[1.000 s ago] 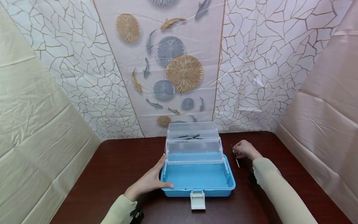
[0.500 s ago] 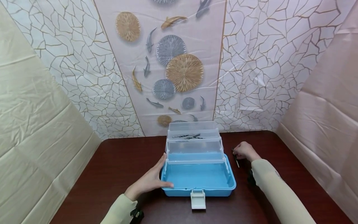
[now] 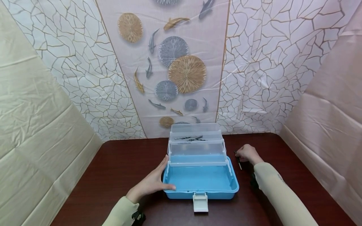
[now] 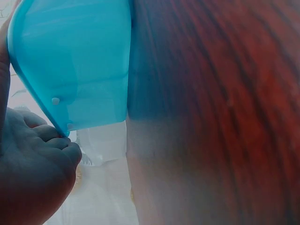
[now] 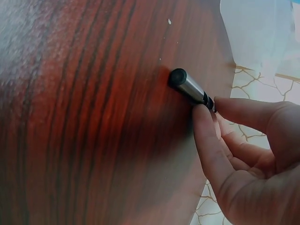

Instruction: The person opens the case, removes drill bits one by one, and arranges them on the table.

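Observation:
A blue toolbox (image 3: 199, 179) stands in front of me, its clear plastic trays (image 3: 196, 149) raised in steps at the back. My left hand (image 3: 151, 180) rests spread along the box's left rim, thumb over the front corner and fingers reaching toward the rear hinge. To the right of the box, my right hand (image 3: 248, 153) pinches a drill bit (image 3: 240, 164) between thumb and fingers, low over the table. Seen from the right wrist, the drill bit (image 5: 190, 86) points its smooth silver shank away from the fingertips; its dark fluted part is mostly hidden by them.
Several drill bits (image 3: 190, 137) lie in an upper tray. A white latch (image 3: 200, 202) hangs down at the box's front. The dark wooden table (image 3: 124, 163) meets a patterned cloth backdrop (image 3: 181, 103) behind, with beige cloth on both sides.
My right hand has shifted slightly down over the drill bit, covering more of its upper end. The left hand and the toolbox hold their places.

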Motion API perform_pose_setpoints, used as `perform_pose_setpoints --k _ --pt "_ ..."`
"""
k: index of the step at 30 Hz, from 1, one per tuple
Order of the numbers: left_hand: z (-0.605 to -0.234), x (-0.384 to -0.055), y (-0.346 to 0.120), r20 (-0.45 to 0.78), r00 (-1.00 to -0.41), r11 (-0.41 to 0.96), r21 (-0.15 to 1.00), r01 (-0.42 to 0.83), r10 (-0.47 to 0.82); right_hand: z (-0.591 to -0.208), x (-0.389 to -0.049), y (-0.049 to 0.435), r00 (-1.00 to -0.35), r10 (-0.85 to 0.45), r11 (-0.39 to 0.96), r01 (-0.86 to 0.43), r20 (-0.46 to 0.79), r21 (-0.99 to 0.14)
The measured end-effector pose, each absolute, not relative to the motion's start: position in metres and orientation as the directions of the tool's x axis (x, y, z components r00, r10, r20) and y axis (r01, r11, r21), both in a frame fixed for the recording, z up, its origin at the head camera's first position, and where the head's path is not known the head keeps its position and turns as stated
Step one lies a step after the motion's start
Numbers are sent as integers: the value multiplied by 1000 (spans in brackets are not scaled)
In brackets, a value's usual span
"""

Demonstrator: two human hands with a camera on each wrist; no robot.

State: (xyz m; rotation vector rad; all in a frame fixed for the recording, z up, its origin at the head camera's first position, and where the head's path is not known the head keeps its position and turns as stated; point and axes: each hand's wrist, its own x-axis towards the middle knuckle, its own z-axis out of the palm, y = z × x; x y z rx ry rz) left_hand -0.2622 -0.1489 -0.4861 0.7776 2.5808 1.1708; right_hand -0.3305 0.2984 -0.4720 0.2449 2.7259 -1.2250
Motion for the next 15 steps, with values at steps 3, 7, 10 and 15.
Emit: perform_pose_setpoints --k 3,7,10,15 --pt "-486 -261 -149 28 -842 547 748 376 539 -471 -329 299 -974 92 653 216 -207 -726" --pt "-488 -262 -150 29 -842 547 749 376 539 -472 -330 300 -973 91 647 221 -214 -729" --pt "-490 -263 -150 35 -842 547 745 381 539 -474 -331 301 -971 94 642 227 -219 -732" --pt "-489 -263 -149 44 -843 551 738 389 536 -475 -332 303 -971 100 639 230 -217 -734"
